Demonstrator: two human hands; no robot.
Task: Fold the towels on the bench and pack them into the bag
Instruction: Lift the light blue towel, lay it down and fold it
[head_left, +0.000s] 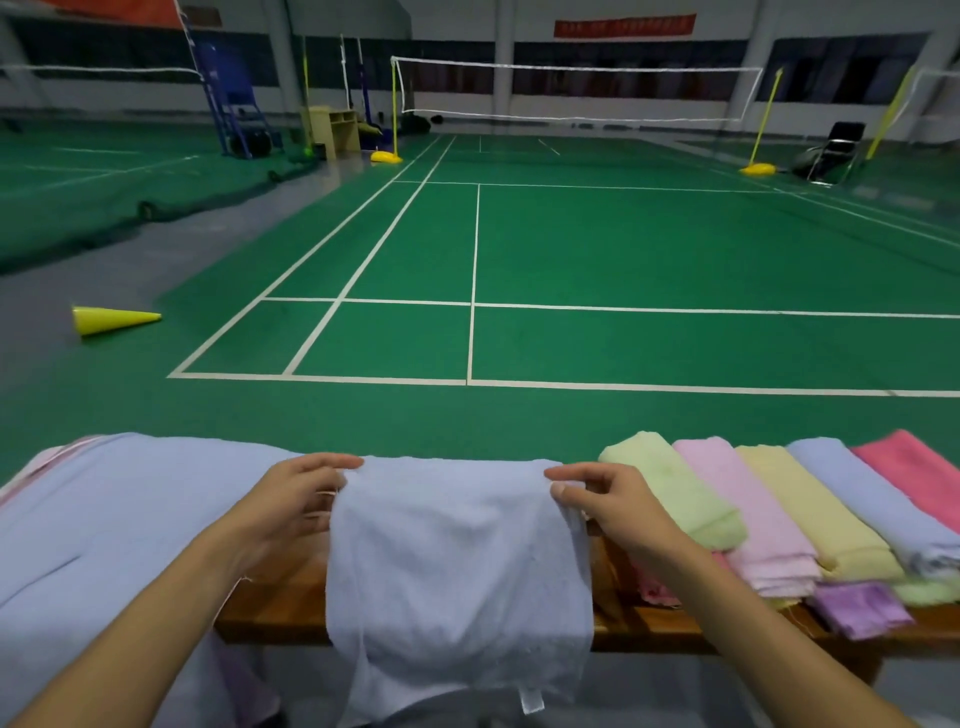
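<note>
Nearest the camera, a pale blue towel (457, 561) hangs over the front edge of the wooden worktop (275, 608), its lower part w/ a small white tag dangling toward the floor. Both hands are clamped on its top edge: left hand (296, 499) pinches the left corner betw. thumb & fingers, right hand (608, 504) pinches the right corner the same way, hands well apart w/ the cloth stretched flat betw. them. To the left, a big blue cloth (104, 519) is spread over the worktop's end, w/ a pink edge showing at its far left. To the right, a row of folded towels lies side by side, touching: green towel (670, 488), light pink towel (748, 509), yellow towel (800, 504), blue folded towel (872, 499), deep pink towel (919, 467); a purple towel (857, 608) sits at the front edge below them. Beyond the worktop, green badminton court floor (675, 249) w/ white lines. A yellow cone (111, 319) lies on its side on the grey floor, left. Far back, a net (571, 93) strung betw. yellow posts, a blue umpire chair (234, 98) and a black chair (836, 150).
</note>
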